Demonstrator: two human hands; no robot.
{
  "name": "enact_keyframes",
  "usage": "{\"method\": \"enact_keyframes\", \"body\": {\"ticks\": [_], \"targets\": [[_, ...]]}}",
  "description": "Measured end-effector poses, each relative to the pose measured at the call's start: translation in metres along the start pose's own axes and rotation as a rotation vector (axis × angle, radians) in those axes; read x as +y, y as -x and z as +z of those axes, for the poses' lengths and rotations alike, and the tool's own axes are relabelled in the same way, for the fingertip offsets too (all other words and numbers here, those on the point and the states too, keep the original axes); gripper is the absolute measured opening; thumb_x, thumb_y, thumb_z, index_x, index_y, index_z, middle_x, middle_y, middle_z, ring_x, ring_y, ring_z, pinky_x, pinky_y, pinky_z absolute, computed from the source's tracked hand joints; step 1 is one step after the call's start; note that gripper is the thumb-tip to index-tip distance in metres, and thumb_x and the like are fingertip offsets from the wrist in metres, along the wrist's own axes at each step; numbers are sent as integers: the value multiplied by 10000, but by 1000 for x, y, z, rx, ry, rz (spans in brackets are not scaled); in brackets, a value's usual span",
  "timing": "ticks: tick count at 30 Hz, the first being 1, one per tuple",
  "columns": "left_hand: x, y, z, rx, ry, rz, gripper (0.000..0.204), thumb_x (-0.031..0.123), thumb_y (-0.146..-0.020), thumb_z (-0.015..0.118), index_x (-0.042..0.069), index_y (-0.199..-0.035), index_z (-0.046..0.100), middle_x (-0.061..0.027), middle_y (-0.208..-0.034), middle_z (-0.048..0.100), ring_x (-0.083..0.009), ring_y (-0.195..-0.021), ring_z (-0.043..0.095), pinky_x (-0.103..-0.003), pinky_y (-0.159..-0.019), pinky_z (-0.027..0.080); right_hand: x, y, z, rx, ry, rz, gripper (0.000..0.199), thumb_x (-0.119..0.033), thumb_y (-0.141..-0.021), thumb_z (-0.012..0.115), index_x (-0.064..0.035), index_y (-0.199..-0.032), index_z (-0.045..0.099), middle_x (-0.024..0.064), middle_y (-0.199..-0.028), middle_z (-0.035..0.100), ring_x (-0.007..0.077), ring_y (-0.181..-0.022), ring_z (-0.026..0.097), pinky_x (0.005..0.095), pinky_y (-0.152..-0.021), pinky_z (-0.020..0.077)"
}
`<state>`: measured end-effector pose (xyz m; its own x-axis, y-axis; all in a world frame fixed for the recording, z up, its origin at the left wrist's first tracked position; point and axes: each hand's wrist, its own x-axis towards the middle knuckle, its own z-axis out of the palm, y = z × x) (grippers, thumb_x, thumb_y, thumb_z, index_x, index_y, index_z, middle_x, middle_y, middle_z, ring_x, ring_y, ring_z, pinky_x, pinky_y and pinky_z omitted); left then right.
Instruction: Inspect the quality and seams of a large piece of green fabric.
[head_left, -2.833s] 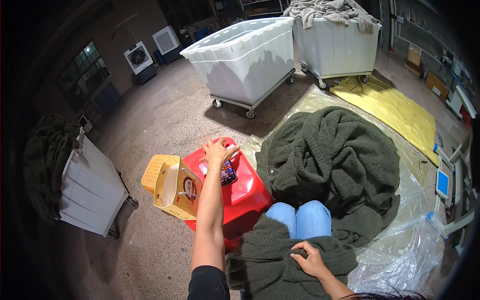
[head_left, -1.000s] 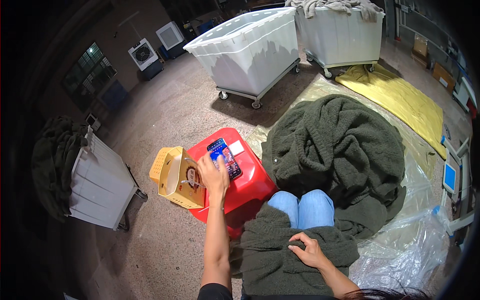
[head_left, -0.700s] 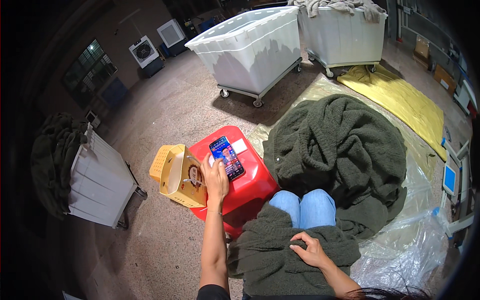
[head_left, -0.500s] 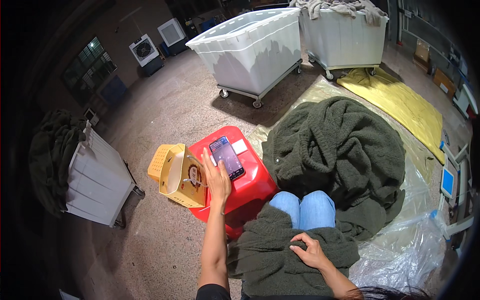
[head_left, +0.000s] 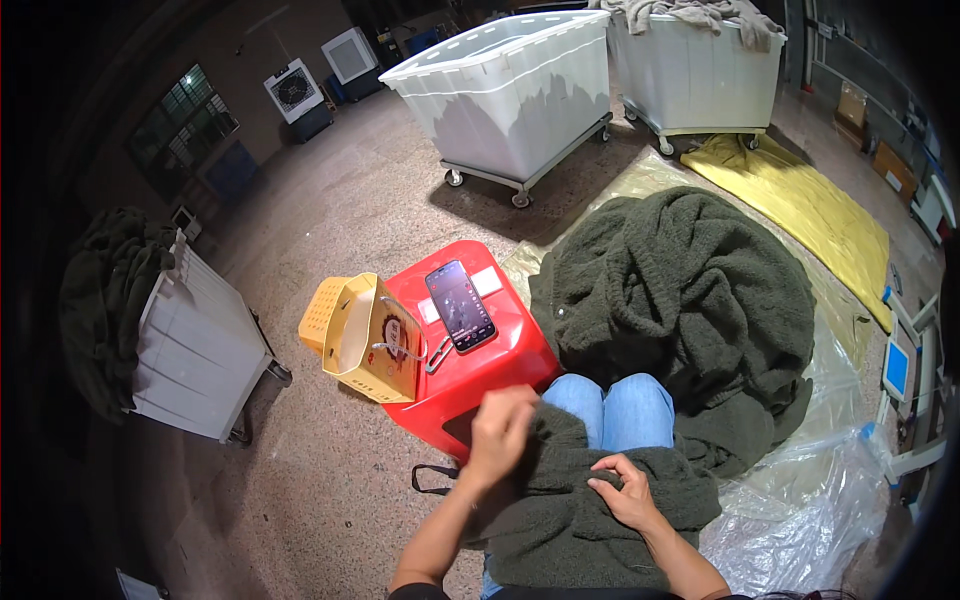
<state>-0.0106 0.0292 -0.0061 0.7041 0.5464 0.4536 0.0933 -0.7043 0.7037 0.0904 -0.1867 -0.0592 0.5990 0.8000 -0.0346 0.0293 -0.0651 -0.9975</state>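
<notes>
Dark green fleecy fabric point(head_left: 560, 535) lies bunched over my lap. My right hand point(head_left: 627, 492) rests on it, thumb and fingers pinching a fold. Left of my knees, my left hand point(head_left: 503, 432) hovers near the fabric's edge, curled and smeared by motion; whether it holds anything is unclear. In front of it, a red plastic stool point(head_left: 500, 365) carries a phone point(head_left: 461, 306) with a lit screen. What looks like small metal thread snips point(head_left: 438, 355) lies beside the phone. A yellow carton with a cord handle point(head_left: 385, 350) stands at the stool's left.
A large dark green fabric heap point(head_left: 690, 290) sits on plastic sheeting point(head_left: 800, 520) to the right. Two white wheeled bins, one nearer point(head_left: 520, 110) and one farther point(head_left: 700, 80), stand beyond. Another loaded bin point(head_left: 195, 345) is at left. A yellow sheet point(head_left: 800, 215) covers floor at far right.
My left hand has left the phone and moved back toward the fabric on my lap, uncovering the metal snips. The phone's screen picture differs. My right hand stays on the fabric.
</notes>
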Motion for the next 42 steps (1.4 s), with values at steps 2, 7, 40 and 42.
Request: {"method": "enact_keyframes", "body": {"ticks": [2, 7, 40, 42], "targets": [[-22, -27, -16, 196, -104, 1, 211, 129, -946, 494, 0, -1052, 623, -179, -1160, 596, -306, -1087, 566, -387, -953, 431, 0, 0, -1, 6, 52, 5, 221, -99, -812, 696, -19, -1000, 610, 79, -963, 654, 164, -952, 617, 308, -863, 472], [-67, -80, -39, 364, -256, 39, 491, 364, -1032, 287, -13, -1110, 591, -277, -1442, 312, -399, -1341, 331, -423, -1095, 280, -3, 0, -3, -13, 49, -2, 229, -117, -812, 698, -20, -999, 610, 80, -963, 654, 166, -927, 615, 302, -856, 465], [-69, -89, -43, 499, -233, 38, 634, 420, -1033, 219, -50, -989, 642, -215, -1216, 549, -353, -1175, 511, -409, -997, 379, -7, 2, -2, -20, 87, -9, 214, -119, -816, 695, -19, -987, 612, 74, -948, 654, 148, -907, 607, 289, -827, 463], [-72, -89, -44, 484, -223, 31, 643, 429, -1032, 213, -46, -990, 645, -220, -1233, 535, -360, -1194, 494, -413, -1011, 367, -7, 2, -2, -20, 80, -2, 214, -119, -817, 695, -18, -985, 611, 73, -948, 653, 146, -908, 606, 287, -826, 463]]}}
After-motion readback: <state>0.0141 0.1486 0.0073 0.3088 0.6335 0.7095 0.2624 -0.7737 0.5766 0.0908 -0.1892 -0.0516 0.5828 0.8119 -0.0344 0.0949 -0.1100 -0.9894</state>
